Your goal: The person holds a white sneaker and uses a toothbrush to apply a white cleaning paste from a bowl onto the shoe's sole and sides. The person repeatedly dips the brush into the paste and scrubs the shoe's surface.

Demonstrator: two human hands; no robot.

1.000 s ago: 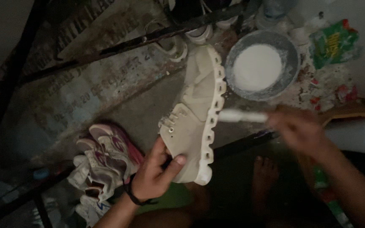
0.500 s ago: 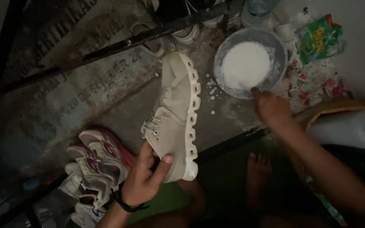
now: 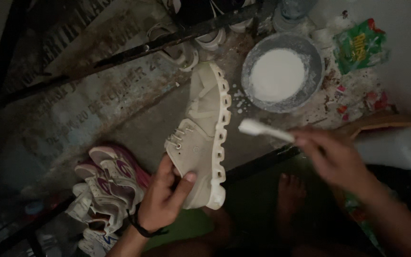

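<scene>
The left hand (image 3: 165,200) is clamped around the heel end of a beige sneaker (image 3: 200,138), thumb on its upper, at about 6 o'clock in the view. The right hand (image 3: 331,157), at 4 o'clock, is closed on the handle of a white brush (image 3: 262,130), probably a toothbrush though it is blurred; its head hangs just beside the sneaker's white lugged sole. The sneaker lies tilted on its side, toe pointing to 12 o'clock, over a stained, rusty floor. At 1 o'clock stands a grey bowl (image 3: 310,93) of white powder or foam. A green sachet (image 3: 360,45) lies at 2 o'clock. Pink-and-white sneakers (image 3: 110,183) are piled at 8 o'clock, just beside the left wrist.
</scene>
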